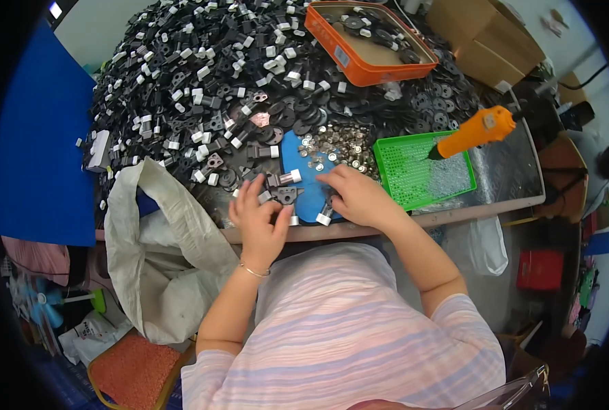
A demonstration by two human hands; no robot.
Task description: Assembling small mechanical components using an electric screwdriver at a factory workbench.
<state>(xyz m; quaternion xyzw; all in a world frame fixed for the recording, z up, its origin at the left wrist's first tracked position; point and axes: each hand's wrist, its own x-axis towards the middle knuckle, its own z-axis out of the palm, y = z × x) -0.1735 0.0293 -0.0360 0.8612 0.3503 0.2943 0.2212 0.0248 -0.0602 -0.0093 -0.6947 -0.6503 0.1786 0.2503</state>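
Note:
My left hand (258, 222) is at the table's front edge, fingers spread, beside several black parts with white ends. A black bracket-like part (287, 196) lies just right of its fingertips, and a part with a white end (290, 177) lies above that. My right hand (360, 196) hovers over the blue mat (308, 197), fingers bent and thumb apart, with nothing visible between them. Under its thumb lies another black part with a white end (325, 213). Small round metal pieces (338, 147) are heaped just beyond this hand.
A large pile of black and white parts (181, 82) covers the far left. An orange tin (369, 72) stands behind. To the right are a green basket (393, 181) of small clear pieces and an orange power screwdriver (475, 132) above it. A white sack (130, 266) hangs at left.

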